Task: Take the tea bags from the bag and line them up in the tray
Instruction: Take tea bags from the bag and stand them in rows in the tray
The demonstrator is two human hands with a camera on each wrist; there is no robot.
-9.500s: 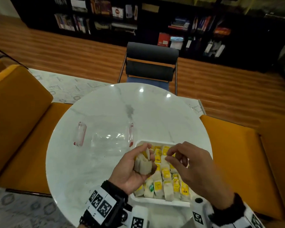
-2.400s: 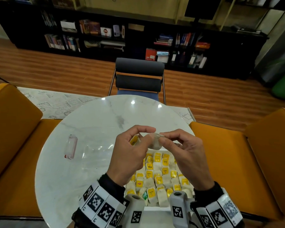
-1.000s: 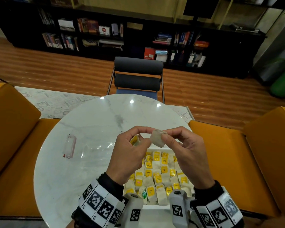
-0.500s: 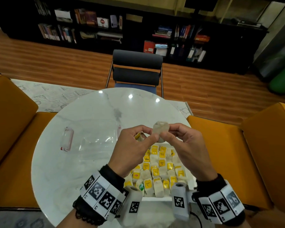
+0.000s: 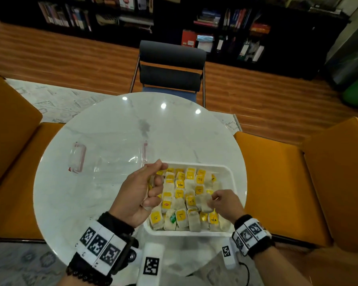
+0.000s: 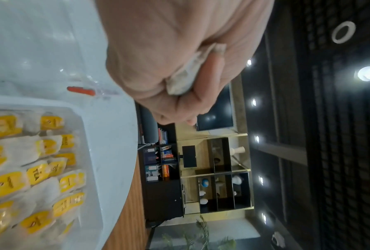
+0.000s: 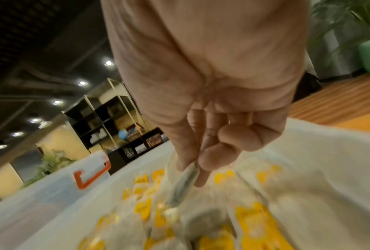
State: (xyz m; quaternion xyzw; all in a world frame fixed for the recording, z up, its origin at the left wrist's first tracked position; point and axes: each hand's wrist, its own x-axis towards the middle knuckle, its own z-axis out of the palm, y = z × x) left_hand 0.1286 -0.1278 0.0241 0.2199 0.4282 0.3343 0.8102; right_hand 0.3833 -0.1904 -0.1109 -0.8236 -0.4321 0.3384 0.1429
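Observation:
A white tray at the near right of the table holds several rows of yellow-tagged tea bags. My right hand is low over the tray's near right part and pinches one tea bag between thumb and fingers; the right wrist view shows this tea bag hanging edge-on just above the rows. My left hand hovers over the tray's left edge with its fingers curled round a tea bag. The clear plastic bag lies flat to the left of the tray.
The round white marble table has orange seats on both sides and a dark chair at the far side. The bag's red-edged zip ends lie on the table's left part.
Both hands were together above the tray, passing a tea bag. My right hand has dropped with that bag to the tray's near right rows; my left hand has moved apart to the left.

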